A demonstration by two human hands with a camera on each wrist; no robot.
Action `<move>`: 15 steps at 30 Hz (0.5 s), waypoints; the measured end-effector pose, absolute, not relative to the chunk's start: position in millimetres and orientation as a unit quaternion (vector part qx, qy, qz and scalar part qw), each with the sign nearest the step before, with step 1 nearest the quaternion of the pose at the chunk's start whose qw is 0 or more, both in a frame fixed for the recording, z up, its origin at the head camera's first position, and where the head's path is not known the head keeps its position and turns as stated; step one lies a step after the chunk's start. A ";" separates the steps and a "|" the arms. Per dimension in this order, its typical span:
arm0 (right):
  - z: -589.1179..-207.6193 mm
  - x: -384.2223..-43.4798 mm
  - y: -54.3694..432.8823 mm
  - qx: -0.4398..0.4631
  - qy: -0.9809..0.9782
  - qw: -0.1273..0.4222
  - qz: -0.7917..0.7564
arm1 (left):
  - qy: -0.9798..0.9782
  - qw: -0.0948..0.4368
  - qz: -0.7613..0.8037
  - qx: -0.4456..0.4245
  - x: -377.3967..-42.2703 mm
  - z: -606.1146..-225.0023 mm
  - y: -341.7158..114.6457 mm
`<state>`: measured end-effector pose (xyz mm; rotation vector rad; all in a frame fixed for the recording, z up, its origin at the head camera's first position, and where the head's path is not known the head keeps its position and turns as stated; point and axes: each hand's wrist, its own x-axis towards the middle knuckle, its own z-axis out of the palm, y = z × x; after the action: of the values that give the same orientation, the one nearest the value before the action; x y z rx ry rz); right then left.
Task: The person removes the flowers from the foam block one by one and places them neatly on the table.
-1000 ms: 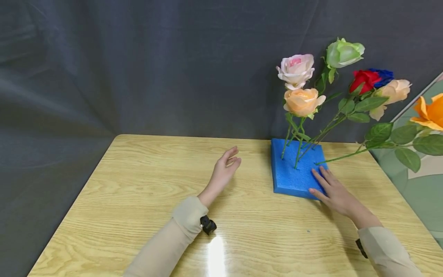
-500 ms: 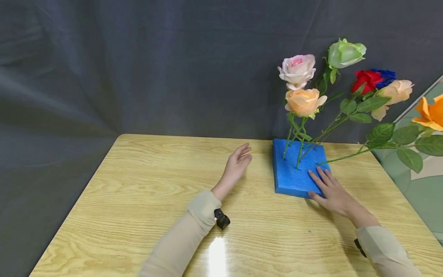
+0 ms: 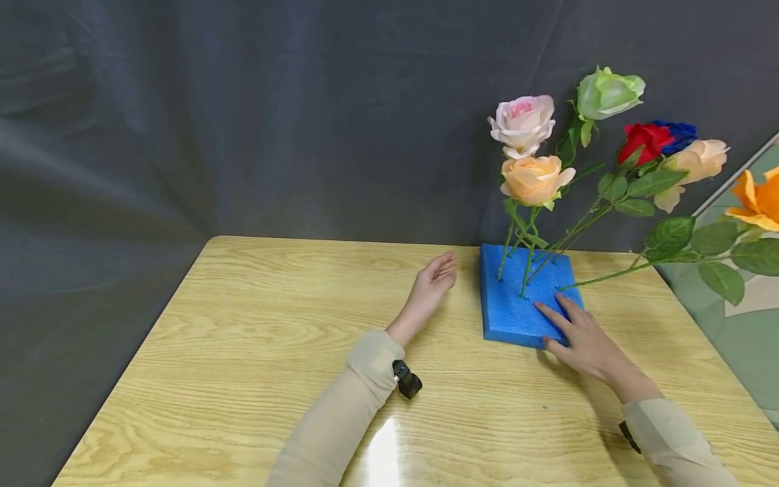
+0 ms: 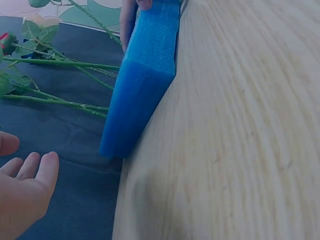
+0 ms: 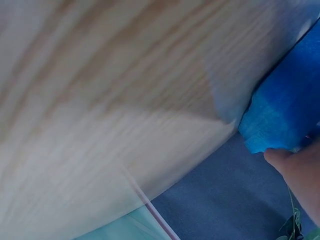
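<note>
A blue foam block (image 3: 508, 319) lies flat near the table's back edge, with several artificial roses stuck in it by their green stems. My right hand (image 3: 587, 343) rests on its front right corner, fingers spread over the top and thumb at the front edge. Left of the block, apart from it, my left hand (image 3: 427, 292) hovers with relaxed fingers and holds nothing. A pink-white rose (image 3: 521, 126) and a peach rose (image 3: 535, 181) stand fairly upright. The green rose (image 3: 610, 93), red rose (image 3: 644, 143) and orange rose (image 3: 757, 201) lean right, the orange one lowest.
The wooden table (image 3: 255, 318) extends left and in front of the block. A dark curtain (image 3: 341, 122) hangs behind it. A blue rose (image 3: 680, 137) and a second peach rose (image 3: 696, 161) lean near the red one. A green patterned surface (image 3: 751, 345) lies beyond the right edge.
My left hand has moved right and slightly away from me, closer to the block. My right hand has shifted its fingers a little leftward over the block's corner. The roses keep their arrangement.
</note>
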<state>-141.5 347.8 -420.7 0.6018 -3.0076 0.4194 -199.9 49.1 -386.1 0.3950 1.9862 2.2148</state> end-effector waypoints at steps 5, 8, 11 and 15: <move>-420.7 -141.6 346.8 0.202 -0.970 0.042 0.132 | 0.647 0.094 0.745 0.132 -202.1 -389.9 53.9; -422.0 -141.3 347.0 0.209 -0.968 0.049 0.130 | 0.646 0.099 0.745 0.135 -208.4 -401.3 59.3; -422.6 -140.5 345.5 0.197 -0.971 0.031 0.132 | 0.648 0.099 0.743 0.138 -211.4 -407.3 63.0; -420.5 -139.4 339.4 0.154 -0.978 -0.006 0.137 | 0.643 0.093 0.748 0.136 -212.8 -410.1 66.3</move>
<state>-139.4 339.4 -420.5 0.4850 -3.0857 0.4330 -212.8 66.3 -410.1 0.4047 1.9090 2.2195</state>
